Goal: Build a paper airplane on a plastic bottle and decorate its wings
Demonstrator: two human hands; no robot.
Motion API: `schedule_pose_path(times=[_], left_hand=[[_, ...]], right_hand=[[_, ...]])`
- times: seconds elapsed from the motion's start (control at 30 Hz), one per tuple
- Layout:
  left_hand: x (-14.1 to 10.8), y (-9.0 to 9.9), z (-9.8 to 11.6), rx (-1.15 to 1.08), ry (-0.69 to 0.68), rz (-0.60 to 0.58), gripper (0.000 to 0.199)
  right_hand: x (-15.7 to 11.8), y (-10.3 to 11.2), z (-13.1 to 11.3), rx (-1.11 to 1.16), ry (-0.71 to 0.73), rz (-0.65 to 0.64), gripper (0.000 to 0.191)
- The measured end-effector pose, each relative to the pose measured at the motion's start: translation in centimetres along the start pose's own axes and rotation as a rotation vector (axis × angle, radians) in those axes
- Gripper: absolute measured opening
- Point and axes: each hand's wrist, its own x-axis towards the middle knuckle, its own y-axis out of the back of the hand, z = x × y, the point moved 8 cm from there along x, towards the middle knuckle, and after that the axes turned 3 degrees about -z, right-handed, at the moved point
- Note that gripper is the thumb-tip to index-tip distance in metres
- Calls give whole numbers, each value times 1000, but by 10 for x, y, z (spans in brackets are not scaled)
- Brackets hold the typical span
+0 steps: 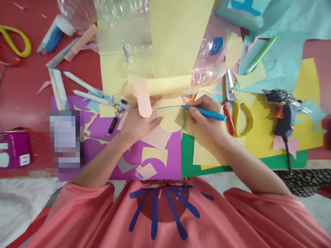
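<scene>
My right hand is closed around a blue marker, whose tip touches a pale yellow paper piece with a rounded lower edge. A thin blue line runs across that paper, ending at the tip. My left hand lies flat with fingers spread, pressing on the paper's left side. A pale pink paper strip with rounded ends lies over the back of this hand. Under my hands are purple and green sheets with cut paper scraps.
Red-and-yellow scissors and a glue gun lie to the right. Clear plastic bottles stand beyond the paper. At left are white pens, a black pen, a blurred phone-like object and a purple package.
</scene>
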Motion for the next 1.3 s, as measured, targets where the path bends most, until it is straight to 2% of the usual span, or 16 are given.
schedule_pose_path(times=[0.33, 0.63, 0.77, 1.07, 1.3], left_hand=[[1, 0, 0, -20, 12, -11, 56], [2, -1, 1, 65, 52, -78, 57], [2, 0, 3, 79, 39, -51, 57], [2, -1, 3, 49, 30, -43, 57], [2, -1, 2, 66, 40, -39, 57]], right_hand=[[2, 0, -3, -39, -26, 4, 9], [-4, -5, -6, -163, 106, 4, 10], [-10, -12, -8, -151, 116, -63, 5], [-23, -31, -21, -240, 152, -220, 9], [-30, -40, -27, -251, 285, -272, 12]])
